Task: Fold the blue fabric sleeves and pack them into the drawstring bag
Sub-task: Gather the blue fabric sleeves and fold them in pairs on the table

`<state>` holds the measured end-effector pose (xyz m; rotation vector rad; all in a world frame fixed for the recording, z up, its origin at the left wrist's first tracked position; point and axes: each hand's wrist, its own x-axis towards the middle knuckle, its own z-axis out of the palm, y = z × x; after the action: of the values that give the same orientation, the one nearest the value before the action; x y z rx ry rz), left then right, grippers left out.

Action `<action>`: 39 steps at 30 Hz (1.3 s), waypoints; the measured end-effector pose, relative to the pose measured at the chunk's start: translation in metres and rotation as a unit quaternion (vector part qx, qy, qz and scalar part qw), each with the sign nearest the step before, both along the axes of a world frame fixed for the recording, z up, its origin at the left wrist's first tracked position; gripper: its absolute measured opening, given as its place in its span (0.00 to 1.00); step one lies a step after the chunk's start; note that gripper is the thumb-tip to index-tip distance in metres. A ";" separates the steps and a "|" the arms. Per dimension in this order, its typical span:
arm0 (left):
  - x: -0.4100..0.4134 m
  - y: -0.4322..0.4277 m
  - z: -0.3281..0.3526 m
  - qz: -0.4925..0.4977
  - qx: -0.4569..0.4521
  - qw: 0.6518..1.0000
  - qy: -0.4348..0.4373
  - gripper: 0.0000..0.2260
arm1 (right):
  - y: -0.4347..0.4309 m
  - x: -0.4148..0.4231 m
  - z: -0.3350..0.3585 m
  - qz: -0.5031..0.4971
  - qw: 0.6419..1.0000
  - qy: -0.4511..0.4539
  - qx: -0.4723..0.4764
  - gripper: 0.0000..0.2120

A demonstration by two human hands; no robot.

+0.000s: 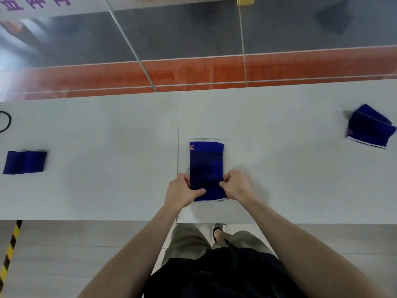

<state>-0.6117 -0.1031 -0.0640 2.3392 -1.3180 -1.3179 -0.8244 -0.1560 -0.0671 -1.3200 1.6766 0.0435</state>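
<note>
A blue sleeve point(206, 166) is laid flat and lengthwise near the middle of the desk point(107, 190), with its white-trimmed lower hem close to the near edge and its upper hem, marked with a small orange logo, pointed toward the far edge. The lower end of the sleeve is held on both sides: the left hand point(182, 191) is closed on the left border with the thumb pressed on top of the fabric, and the right hand point(236, 187) is closed on the right border with the fingers curled over the cloth. Each grip is a closed pinch on the same sleeve.

The step in hand is judged to be the folding of this sleeve, with no fold yet made in it. For the next move, the held lower end would be lifted and carried over toward the upper hem, so that the two hems are brought into line and the fold is pressed flat.

A folded sleeve point(24, 162) is set near the left edge of the desk. A second folded sleeve point(369, 127) is set near the right edge, less neatly. A dark cord loop point(6, 121) is visible at the far left edge; whether it belongs to the drawstring bag cannot be told, and the bag itself is not seen.
</note>
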 end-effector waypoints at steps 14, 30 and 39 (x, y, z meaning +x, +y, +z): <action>0.026 0.009 -0.004 -0.127 -0.066 0.989 -0.025 0.29 | -0.034 -0.003 0.013 0.016 0.965 0.086 -0.247 0.25; 0.012 0.015 -0.004 -0.072 -0.075 0.987 -0.124 0.05 | -0.086 -0.002 -0.018 0.156 0.938 0.144 -0.275 0.16; 0.012 0.005 -0.002 -0.077 -0.027 0.989 -0.127 0.10 | -0.089 -0.006 -0.018 0.139 0.952 0.129 -0.241 0.16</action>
<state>-0.5996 -0.0980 -0.0659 2.4754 -1.6140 -1.0301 -0.8304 -0.2455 -0.0855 -1.9865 1.7713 -0.0330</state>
